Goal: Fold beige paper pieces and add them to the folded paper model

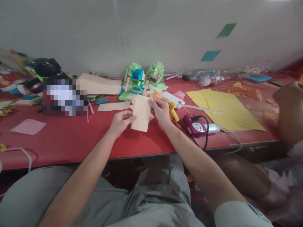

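Basically, both hands were clamped on one beige card [141, 118], held up over the near middle of the red tabletop [71, 138]. Left hand [121, 123] pinched its left edge, thumb on the front; right hand [161, 112] gripped the upper right corner. Card stood tilted, long side roughly upright. Just behind it: a green and blue paper model [137, 82], with a pale strip [113, 106] lying to the left and a bigger beige sheet [101, 84] further back. Pens [102, 101] lay left of the model. Right of the right hand, near it, was a yellow glue gun [174, 114], a clear stick [203, 108] stretching right from its top end. Purple socket [195, 126] sat beside that, black cord plugged in, yellow sheets [236, 110] behind and right. Plastic bottle [210, 81] lay near the wall [82, 31]; pink paper [28, 126] lay flat far left. Pixelated patch [65, 97] at left, contents unreadable. Another person's arm [290, 113] showed at the right edge.
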Demonstrator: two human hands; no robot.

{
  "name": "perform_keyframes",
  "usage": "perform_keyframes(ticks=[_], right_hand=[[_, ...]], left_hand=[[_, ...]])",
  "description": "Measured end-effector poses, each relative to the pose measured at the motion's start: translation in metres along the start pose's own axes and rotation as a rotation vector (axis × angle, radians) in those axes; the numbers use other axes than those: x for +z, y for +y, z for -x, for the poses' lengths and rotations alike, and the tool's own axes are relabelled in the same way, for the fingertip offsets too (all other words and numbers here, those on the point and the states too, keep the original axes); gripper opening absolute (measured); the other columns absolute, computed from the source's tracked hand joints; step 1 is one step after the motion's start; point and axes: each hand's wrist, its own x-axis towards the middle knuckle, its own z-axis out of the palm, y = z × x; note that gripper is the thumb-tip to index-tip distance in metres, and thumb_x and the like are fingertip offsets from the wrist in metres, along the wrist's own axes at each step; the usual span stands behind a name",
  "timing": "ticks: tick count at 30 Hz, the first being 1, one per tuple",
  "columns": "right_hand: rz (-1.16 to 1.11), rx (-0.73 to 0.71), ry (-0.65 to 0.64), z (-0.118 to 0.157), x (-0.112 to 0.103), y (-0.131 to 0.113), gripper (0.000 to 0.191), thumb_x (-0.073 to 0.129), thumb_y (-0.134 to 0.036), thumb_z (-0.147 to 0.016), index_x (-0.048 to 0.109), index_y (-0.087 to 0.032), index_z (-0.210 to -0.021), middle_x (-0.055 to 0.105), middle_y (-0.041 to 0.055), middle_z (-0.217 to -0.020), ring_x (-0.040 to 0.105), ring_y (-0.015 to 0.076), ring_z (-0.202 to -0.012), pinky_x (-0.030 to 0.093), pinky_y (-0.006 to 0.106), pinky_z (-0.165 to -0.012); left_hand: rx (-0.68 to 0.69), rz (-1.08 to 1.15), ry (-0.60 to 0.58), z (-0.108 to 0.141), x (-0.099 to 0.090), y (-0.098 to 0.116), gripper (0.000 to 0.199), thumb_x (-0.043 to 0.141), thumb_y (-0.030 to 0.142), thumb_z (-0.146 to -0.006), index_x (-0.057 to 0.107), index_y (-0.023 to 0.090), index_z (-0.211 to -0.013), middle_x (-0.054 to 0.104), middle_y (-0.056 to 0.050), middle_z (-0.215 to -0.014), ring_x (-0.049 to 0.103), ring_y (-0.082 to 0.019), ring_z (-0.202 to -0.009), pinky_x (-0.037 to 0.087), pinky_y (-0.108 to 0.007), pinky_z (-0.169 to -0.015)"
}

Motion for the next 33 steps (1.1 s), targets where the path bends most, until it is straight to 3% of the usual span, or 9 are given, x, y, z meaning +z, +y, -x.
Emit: perform_keyframes(ticks=[13, 17, 21, 27, 33], right_hand=[[0.052, -0.007, 0.007, -0.001, -0.002, 0.000, 0.040, 0.068, -0.055, -0.081, 0.060, -0.019, -0.066, 0.052, -0.0017, -0.056, 0.050, 0.0101, -0.052, 0.042, 0.024, -0.051], [0.064, -0.021, 0.035, -0.003, -0.004, 0.002, 0.042, 0.067, -0.058, -0.080, 0.058, -0.019, -0.067, 0.054, -0.0007, -0.059, 0.052, 0.0115, -0.055, 0.044, 0.025, -0.051], [0.100, -0.074, 0.080, -0.004, -0.005, 0.002, 0.041, 0.066, -0.057, -0.081, 0.058, -0.020, -0.067, 0.052, -0.0015, -0.059, 0.050, 0.0114, -0.056, 0.043, 0.025, -0.051], [0.063, -0.105, 0.078, -0.003, -0.003, -0.001, 0.038, 0.067, -0.054, -0.081, 0.061, -0.019, -0.068, 0.054, -0.0018, -0.059, 0.050, 0.0107, -0.055, 0.042, 0.025, -0.051], [0.059, -0.127, 0.127, -0.004, -0.003, -0.001, 0.039, 0.069, -0.053, -0.080, 0.059, -0.019, -0.065, 0.052, -0.0024, -0.060, 0.049, 0.0102, -0.056, 0.042, 0.025, -0.052]], left_hand=[[0.019, -0.075, 0.034, -0.003, -0.002, -0.005, 0.049, 0.091, 0.047, -0.054, 0.072, 0.014, -0.085, 0.076, -0.008, -0.084, 0.070, -0.024, -0.081, 0.055, -0.034, -0.075], [0.022, -0.078, -0.036, -0.001, -0.001, -0.004, 0.049, 0.088, 0.049, -0.059, 0.072, 0.014, -0.088, 0.076, -0.010, -0.090, 0.070, -0.024, -0.087, 0.056, -0.035, -0.079], [-0.006, -0.110, -0.086, -0.001, -0.002, -0.005, 0.049, 0.087, 0.050, -0.058, 0.072, 0.014, -0.087, 0.076, -0.010, -0.089, 0.071, -0.025, -0.082, 0.057, -0.036, -0.074], [0.129, -0.262, -0.003, -0.004, -0.003, -0.011, 0.041, 0.082, 0.052, -0.065, 0.070, 0.016, -0.080, 0.076, -0.009, -0.082, 0.071, -0.025, -0.080, 0.056, -0.035, -0.074], [0.187, -0.318, -0.051, -0.006, -0.005, -0.015, 0.030, 0.076, 0.042, -0.072, 0.068, 0.017, -0.087, 0.074, -0.008, -0.084, 0.070, -0.022, -0.078, 0.057, -0.034, -0.071]])
